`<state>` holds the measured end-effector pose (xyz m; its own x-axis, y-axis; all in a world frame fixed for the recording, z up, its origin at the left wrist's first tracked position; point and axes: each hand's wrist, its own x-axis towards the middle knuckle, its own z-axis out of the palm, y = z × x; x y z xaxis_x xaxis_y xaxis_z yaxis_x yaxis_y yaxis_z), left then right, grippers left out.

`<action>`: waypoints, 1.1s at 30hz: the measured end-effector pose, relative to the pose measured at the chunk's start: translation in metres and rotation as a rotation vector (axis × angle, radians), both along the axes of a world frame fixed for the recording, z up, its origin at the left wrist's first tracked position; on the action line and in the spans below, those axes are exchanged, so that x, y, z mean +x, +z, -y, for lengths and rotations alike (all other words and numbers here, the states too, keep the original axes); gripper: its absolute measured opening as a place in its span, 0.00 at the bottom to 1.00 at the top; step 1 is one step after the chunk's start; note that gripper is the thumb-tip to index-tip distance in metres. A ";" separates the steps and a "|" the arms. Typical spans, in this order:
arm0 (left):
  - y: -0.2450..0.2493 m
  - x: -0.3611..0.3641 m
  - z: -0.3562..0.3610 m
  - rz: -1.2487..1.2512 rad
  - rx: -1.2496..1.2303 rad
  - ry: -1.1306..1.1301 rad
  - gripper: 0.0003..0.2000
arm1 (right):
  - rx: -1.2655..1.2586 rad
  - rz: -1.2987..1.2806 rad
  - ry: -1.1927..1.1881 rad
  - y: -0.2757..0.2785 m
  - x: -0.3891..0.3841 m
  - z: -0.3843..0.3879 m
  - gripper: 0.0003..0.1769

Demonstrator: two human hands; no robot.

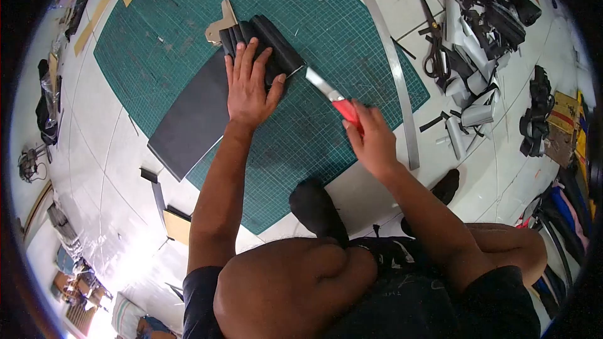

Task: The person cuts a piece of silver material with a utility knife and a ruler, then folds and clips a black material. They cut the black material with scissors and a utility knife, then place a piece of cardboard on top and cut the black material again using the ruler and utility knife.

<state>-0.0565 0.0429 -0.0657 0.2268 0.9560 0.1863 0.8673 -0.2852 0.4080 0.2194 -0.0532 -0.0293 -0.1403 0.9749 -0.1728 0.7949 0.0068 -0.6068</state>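
Flat black sheet [188, 116]: spans the cutting mat [295, 141] down to its lower-left edge.
Tan piece [220, 27]: inward from the mat's left corner, just beside the bundle.
Left hand [248, 91]: grasping nothing, fingers spread, pressing from above. Firm, even pressure should serve best, thumb kept off the blade's line.
Black folded bundle [278, 44]: inward from the mat's edges, partly under that hand; whether joined to the sheet, cannot tell.
Red-handled knife [336, 100]: blade tip just beside the bundle's near end. Low angle and short, light strokes advisable.
Right hand [374, 138]: clenched round the knife's handle, above the mat's lower-right edge.
Metal strip [396, 69]: along the mat's right corner.
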 end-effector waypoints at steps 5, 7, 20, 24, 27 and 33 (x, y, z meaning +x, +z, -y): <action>0.002 0.002 0.001 0.017 -0.001 0.004 0.28 | 0.081 0.056 0.075 -0.005 -0.009 0.006 0.27; 0.001 0.001 0.001 0.012 -0.003 -0.002 0.28 | 0.129 0.040 0.086 -0.006 -0.016 0.001 0.27; 0.001 0.003 0.000 -0.056 -0.007 0.006 0.29 | 0.129 0.114 0.057 0.001 -0.052 -0.044 0.27; -0.001 0.003 0.000 -0.098 -0.003 0.020 0.30 | 0.082 0.127 0.072 0.006 -0.037 -0.045 0.27; -0.003 0.004 -0.001 -0.102 -0.026 0.009 0.30 | 0.097 0.138 0.086 0.008 -0.042 -0.054 0.26; 0.000 0.001 -0.003 -0.121 -0.036 0.018 0.30 | 0.183 0.108 0.121 0.002 -0.031 -0.062 0.25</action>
<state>-0.0554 0.0460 -0.0658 0.2278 0.9658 0.1237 0.9159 -0.2557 0.3095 0.1887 0.0087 -0.0271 -0.2481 0.9686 -0.0156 0.8417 0.2076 -0.4984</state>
